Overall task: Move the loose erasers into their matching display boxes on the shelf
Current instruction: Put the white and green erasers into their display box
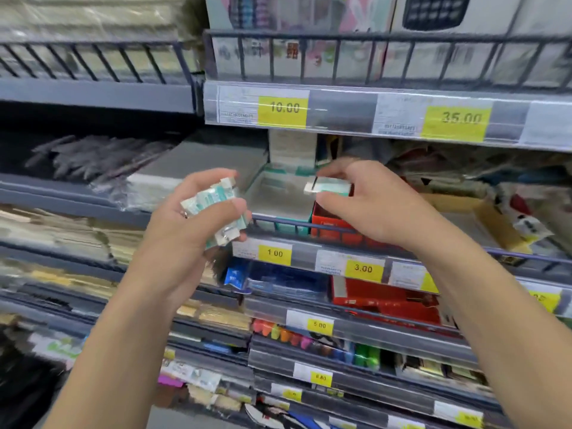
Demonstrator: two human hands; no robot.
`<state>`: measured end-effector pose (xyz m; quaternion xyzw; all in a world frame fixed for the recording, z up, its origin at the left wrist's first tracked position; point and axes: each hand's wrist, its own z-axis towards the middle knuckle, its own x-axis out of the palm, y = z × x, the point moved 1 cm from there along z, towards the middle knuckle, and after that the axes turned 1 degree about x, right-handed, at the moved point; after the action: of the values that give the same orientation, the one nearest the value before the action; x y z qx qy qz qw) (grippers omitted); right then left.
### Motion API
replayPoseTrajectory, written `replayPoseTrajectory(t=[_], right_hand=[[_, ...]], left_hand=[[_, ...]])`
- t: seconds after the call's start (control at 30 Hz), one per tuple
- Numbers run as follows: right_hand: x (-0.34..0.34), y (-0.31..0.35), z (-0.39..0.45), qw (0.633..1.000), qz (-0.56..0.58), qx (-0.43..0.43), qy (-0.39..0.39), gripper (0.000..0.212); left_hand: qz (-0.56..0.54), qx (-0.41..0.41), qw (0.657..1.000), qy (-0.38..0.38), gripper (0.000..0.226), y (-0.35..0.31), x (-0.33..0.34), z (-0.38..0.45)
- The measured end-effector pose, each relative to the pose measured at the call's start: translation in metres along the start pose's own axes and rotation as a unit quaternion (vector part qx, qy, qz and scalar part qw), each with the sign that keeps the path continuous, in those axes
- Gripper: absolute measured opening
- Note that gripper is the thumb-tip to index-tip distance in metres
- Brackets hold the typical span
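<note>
My left hand (198, 212) grips a bunch of several small white erasers (213, 202) in teal sleeves, held in front of the shelf. My right hand (368, 205) pinches a single teal-sleeved eraser (328, 185) between thumb and fingers. That eraser hovers over the right edge of an open teal display box (278, 199), whose inside looks mostly bare. A red display box (331, 226) stands right next to the teal one, under my right hand.
A low wire rail (278, 221) runs along the shelf front with yellow price tags (275, 253) beneath. The shelf above (340, 109) overhangs closely. Wrapped stationery packs (148, 187) lie to the left, cluttered goods to the right, and markers (297, 335) on lower shelves.
</note>
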<state>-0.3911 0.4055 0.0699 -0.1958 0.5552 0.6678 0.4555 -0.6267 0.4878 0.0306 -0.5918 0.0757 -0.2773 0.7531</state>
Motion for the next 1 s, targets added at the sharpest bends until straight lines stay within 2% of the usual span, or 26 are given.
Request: replayPoseTrajectory(t=[0.17,0.33,0.7,0.8,1.0], right_hand=[[0.01,-0.002,0.04,0.996,-0.085,0.01,0.023,0.031],[0.023,0.002,0.071,0.988,-0.138,0.063,0.03,0.032],[0.05,0.014,0.091,0.952,-0.254,0.169,0.033,0.027],[0.053,0.016,0.094,0.95,-0.258,0.174,0.036,0.03],[0.056,0.014,0.1,0.946,-0.288,0.14,0.055,0.023]], left_hand=[[-0.004,-0.002,1.0,0.008,0.045,0.002,-0.008,0.01],[-0.022,-0.017,0.999,0.034,0.045,0.0,-0.025,0.024],[-0.056,-0.05,0.989,0.129,0.044,0.001,-0.056,0.056],[-0.062,-0.057,0.986,0.146,0.045,0.002,-0.059,0.057],[-0.062,-0.062,0.984,0.152,0.044,0.003,-0.061,0.059]])
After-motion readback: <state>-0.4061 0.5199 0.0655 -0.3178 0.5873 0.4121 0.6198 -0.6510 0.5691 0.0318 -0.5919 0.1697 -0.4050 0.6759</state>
